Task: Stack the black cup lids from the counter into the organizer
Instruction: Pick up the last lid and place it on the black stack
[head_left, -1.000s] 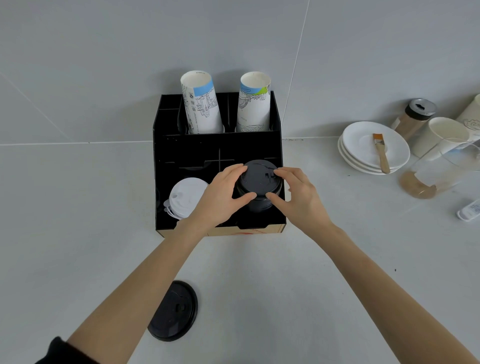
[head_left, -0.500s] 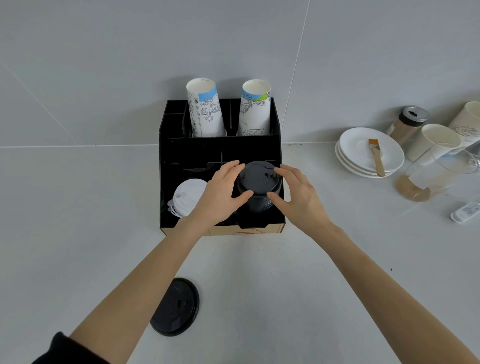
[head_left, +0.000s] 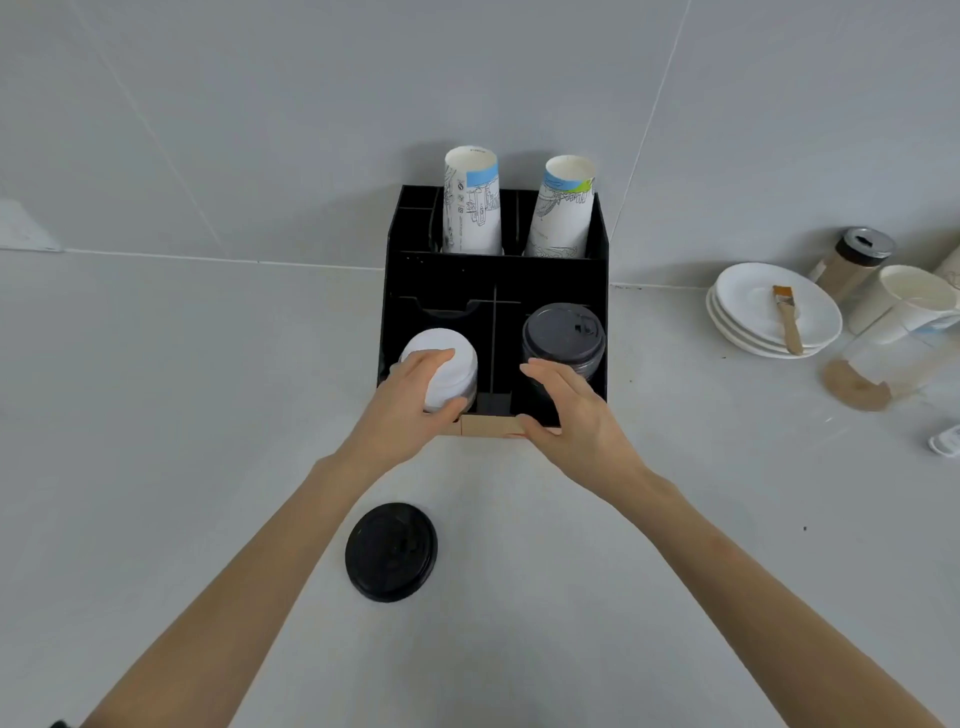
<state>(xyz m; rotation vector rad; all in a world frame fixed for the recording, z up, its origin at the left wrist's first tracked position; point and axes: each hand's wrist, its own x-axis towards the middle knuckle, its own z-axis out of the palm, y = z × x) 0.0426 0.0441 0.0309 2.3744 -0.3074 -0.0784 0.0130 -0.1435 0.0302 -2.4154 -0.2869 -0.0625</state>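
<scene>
The black organizer (head_left: 441, 280) stands against the wall. A stack of black cup lids (head_left: 563, 335) sits in its front right compartment and a stack of white lids (head_left: 449, 353) in the front left one. One more black lid (head_left: 390, 552) lies flat on the counter between my forearms. My left hand (head_left: 410, 402) is curled around the white lid stack, fingers on top and thumb at its front. Just in front of the black stack, my right hand (head_left: 571, 410) has its fingers spread, holds nothing, and rests its thumb on the organizer's cardboard front edge.
Two tall printed paper cups (head_left: 471, 208) (head_left: 563, 213) stand in the organizer's rear slots. To the right are stacked white plates (head_left: 748, 322) with a brush (head_left: 787, 317), a lidded jar (head_left: 852, 260), a white cup (head_left: 904, 296) and a clear pitcher (head_left: 883, 364).
Both hands have let go of the black lid stack. The left hand moved left onto the white lids and the right hand drew back to the front edge. My view shifted left.
</scene>
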